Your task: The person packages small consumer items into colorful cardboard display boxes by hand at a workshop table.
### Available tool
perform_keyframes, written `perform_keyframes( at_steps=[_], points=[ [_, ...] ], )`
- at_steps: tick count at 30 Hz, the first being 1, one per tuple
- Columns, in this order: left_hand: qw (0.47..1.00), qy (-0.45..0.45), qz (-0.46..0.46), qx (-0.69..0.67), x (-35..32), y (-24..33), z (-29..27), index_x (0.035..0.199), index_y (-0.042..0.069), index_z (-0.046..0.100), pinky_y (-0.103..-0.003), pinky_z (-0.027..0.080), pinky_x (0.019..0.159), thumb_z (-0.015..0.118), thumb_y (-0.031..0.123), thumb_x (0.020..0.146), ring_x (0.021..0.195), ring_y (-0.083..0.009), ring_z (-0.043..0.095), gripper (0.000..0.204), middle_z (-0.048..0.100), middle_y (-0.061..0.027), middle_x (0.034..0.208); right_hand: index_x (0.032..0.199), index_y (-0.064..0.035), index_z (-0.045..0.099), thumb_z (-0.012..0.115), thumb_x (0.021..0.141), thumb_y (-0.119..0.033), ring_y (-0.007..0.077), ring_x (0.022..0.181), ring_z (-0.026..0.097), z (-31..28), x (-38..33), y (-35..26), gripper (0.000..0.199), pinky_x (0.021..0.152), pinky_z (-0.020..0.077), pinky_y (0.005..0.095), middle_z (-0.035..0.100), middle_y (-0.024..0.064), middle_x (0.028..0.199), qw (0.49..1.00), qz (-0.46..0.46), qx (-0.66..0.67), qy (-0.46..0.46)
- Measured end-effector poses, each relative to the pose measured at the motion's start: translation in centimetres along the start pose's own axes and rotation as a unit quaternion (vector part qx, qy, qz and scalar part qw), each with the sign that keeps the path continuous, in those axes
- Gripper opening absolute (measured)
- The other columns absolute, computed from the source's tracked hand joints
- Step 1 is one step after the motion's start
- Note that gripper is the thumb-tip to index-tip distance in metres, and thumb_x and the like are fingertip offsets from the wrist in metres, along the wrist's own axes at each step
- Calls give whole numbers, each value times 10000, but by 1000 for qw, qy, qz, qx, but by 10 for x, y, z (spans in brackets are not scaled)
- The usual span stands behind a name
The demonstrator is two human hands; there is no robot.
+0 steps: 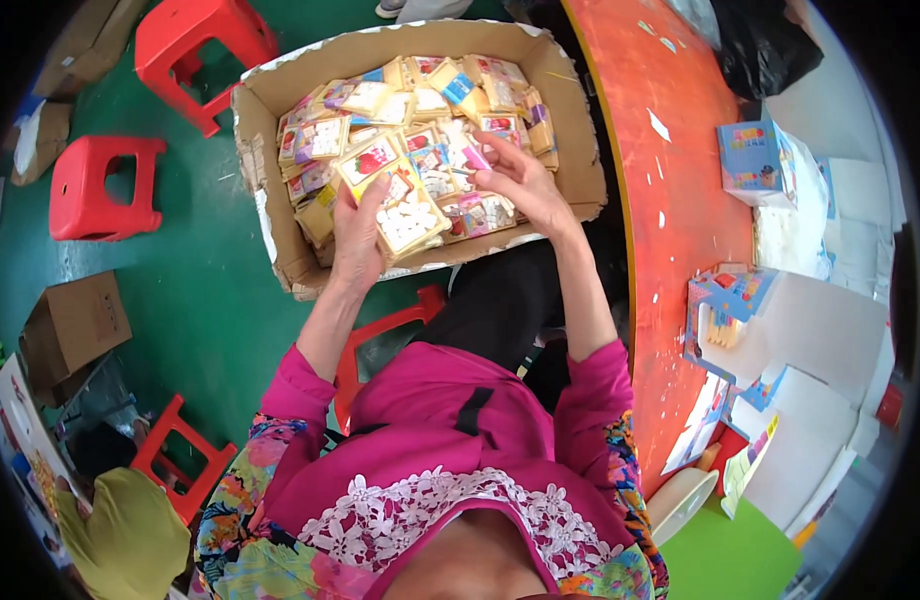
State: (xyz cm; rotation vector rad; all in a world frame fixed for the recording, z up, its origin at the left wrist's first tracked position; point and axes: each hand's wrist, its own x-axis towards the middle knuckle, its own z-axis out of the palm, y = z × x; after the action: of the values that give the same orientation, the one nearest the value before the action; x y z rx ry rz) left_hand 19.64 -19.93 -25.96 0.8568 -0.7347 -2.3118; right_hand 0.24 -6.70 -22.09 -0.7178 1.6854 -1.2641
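Note:
A large open cardboard box (265,215) in front of me holds many flat wooden-framed picture packs (315,140) with small white pieces in them. In my left hand (358,235), thumb on top, is one flat wooden-framed pack (410,222) with a printed card in its upper part and white pieces in its lower part. Close to its right, my right hand (530,190) curls with thumb and forefinger toward each other over the pile. A small thing with a pink-purple edge shows at those fingertips; its kind is unclear.
Red plastic stools (105,188) stand on the green floor at the left, near a brown carton (75,325). An orange-red table (680,180) runs along my right, with printed boxes (755,160) beside it. A person in yellow-green (130,530) is at the lower left.

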Motion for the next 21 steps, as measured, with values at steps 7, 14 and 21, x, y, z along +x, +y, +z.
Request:
perform_keyframes(
  at_steps=[7, 14, 21],
  points=[
    [994, -80, 17, 76, -16, -35, 83, 1218, 10, 481, -290, 519, 878, 695, 168, 905, 974, -140, 631, 410, 631, -85, 1126, 1448, 36, 379, 661, 925, -273, 230, 1164, 574, 25, -87, -30, 670, 962, 463, 334, 584, 144, 1238, 979, -43, 76, 185],
    [974, -196, -7, 109, -48, -72, 135, 1311, 12, 416, -311, 468, 959, 633, 271, 967, 1110, -156, 564, 482, 570, -97, 1234, 1413, -9, 429, 656, 921, -216, 282, 1199, 556, 30, -151, -35, 580, 981, 448, 354, 560, 187, 1235, 872, -79, -233, 423],
    [927, -360, -106, 14, -97, -90, 158, 1388, 5, 382, -330, 462, 990, 395, 395, 1051, 1211, -186, 534, 516, 517, -110, 1328, 1435, 47, 364, 689, 900, -227, 248, 1220, 541, 25, -214, -32, 683, 1000, 441, 354, 537, 216, 1334, 847, -61, -165, 502]
  ],
)
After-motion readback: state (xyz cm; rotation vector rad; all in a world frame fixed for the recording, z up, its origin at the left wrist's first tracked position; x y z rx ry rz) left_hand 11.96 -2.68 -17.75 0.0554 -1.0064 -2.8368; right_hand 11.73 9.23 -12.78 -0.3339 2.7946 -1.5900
